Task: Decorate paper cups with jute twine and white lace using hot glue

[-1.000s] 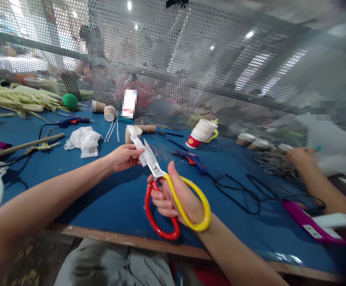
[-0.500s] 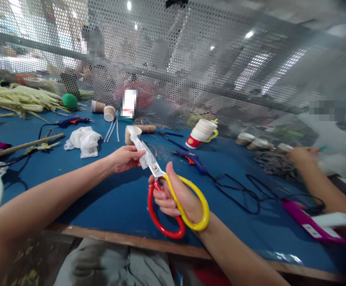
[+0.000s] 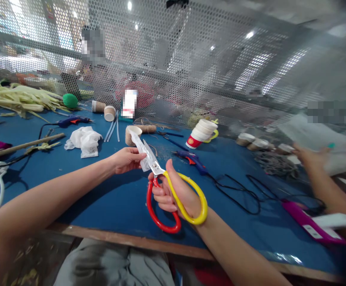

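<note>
My right hand (image 3: pixel 173 194) grips a pair of scissors (image 3: pixel 156 169) with one red and one yellow handle loop. Their metal blades point away from me and lie against a strip of white lace (image 3: pixel 140 148). Pinched in the fingers of my left hand (image 3: pixel 128 159) is that same strip, whose far end reaches the rim of a brown paper cup (image 3: pixel 129 137). How far the blades are parted is hard to make out. A crumpled pile of white lace (image 3: pixel 85 141) lies on the blue table, left of my left hand.
Beyond my right hand rests a blue glue gun (image 3: pixel 191 159) with a black cable. Stacked paper cups (image 3: pixel 202 133) stand behind it. At right are a purple power strip (image 3: pixel 313 222) and another person's hand (image 3: pixel 313 159) holding a whitish sheet. Corn husks (image 3: pixel 18 99) lie at far left.
The scissors' handle loops have shifted slightly up and left, and the blade tip shows apart from the lace. At right, the other person's hand has lifted a whitish sheet.
</note>
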A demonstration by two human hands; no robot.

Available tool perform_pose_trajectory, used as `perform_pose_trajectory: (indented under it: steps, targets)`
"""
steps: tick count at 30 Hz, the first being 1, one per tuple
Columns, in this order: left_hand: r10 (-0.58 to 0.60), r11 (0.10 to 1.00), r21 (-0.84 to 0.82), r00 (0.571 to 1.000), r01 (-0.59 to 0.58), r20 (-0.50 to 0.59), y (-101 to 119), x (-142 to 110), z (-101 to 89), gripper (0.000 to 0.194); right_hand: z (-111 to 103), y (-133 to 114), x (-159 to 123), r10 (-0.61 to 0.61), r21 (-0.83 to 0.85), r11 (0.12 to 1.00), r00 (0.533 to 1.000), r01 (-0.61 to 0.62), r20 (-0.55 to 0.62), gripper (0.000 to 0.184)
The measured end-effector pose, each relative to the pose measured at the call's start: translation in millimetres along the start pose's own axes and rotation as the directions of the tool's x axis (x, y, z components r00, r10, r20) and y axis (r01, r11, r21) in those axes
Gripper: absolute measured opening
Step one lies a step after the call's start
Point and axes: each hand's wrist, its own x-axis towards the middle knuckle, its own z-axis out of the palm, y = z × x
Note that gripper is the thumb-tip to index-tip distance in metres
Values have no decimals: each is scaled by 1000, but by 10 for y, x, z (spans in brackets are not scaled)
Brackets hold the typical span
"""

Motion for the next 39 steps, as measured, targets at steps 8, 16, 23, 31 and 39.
perform_pose_trajectory:
  steps: [8,16,23,31,39]
  targets:
    - [-7,1000,26,1000,6,22,-21,12,-27,4,-29,-1,30,11,9,1000,1000,-11,23,58]
    - [-31,998,53,999,29,29,9,30,-78,13,-51,26,57,4,-13,1000,1000,-4,16,57]
    - [-81,996,-32,993,78,-88,65,173,-179,23,-74,28,101,10,-8,1000,1000,-10,-5,59]
    - [5,993,-117,981,-28,-191,56,340,-168,18,-75,39,118,1,-24,1000,1000,-1,-9,59]
    - [71,991,-93,968,-96,-240,52,320,-171,11,-66,60,105,-19,-46,999,999,17,-44,61]
